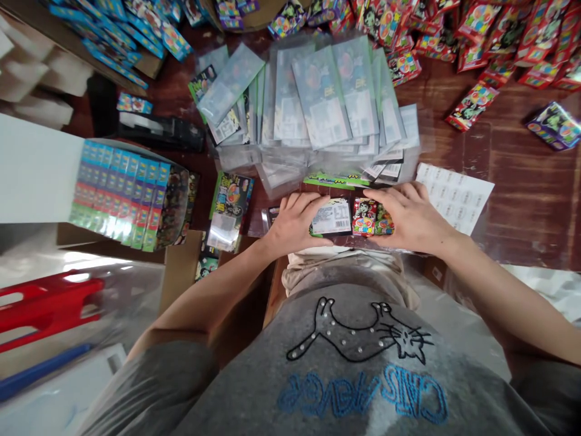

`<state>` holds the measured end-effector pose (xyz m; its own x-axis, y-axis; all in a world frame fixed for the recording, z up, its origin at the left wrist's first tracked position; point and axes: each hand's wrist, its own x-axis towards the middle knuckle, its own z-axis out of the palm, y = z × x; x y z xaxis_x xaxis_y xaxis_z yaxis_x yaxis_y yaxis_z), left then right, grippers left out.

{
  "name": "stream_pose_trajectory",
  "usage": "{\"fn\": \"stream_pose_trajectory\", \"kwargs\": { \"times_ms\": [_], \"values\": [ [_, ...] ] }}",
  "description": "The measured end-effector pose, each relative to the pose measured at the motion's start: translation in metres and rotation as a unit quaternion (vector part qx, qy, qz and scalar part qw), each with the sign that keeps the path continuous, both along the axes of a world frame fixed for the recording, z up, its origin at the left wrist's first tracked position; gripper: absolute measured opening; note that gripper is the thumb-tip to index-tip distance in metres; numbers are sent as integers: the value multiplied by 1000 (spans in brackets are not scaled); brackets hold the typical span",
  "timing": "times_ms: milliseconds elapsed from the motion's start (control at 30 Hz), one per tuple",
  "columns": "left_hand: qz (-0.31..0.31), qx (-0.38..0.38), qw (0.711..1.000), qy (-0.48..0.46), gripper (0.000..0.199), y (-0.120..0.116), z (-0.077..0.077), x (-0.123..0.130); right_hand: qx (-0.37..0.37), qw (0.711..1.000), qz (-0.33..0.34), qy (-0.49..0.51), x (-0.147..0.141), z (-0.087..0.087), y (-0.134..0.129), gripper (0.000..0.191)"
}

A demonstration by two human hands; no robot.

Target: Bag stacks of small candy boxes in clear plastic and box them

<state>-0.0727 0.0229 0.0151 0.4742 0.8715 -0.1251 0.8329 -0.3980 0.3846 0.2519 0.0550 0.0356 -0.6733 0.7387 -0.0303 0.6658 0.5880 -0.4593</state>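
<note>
My left hand is closed over a flat printed carton sleeve with a white barcode panel and black edges, at the table's near edge. Just right of it, my right hand grips small printed boxes, a red box and a green-and-black box, side by side. The boxes stand close to the sleeve's right end; whether they touch it I cannot tell. My palms hide part of both. Behind my hands lies a pile of clear-windowed flat sleeves.
Red small boxes are heaped at the back right, with a purple box nearby. A sticker sheet lies by my right hand. To the left are a black tape dispenser, a carton of packed sets and a filled sleeve.
</note>
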Motion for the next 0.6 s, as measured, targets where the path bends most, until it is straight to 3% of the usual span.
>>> {"fn": "stream_pose_trajectory", "kwargs": {
  "times_ms": [167, 367, 600],
  "values": [
    [-13, 23, 999, 22, 111, -4, -12, 6, 29, 999, -22, -16, 4, -5, 2, 85],
    [-54, 44, 997, 45, 106, -7, -10, 10, 41, 999, -9, -22, 6, -10, -3, 85],
    [-85, 36, 996, 3, 107, 1, -11, 11, 15, 998, 51, 21, -10, -17, 3, 90]
  ]
}}
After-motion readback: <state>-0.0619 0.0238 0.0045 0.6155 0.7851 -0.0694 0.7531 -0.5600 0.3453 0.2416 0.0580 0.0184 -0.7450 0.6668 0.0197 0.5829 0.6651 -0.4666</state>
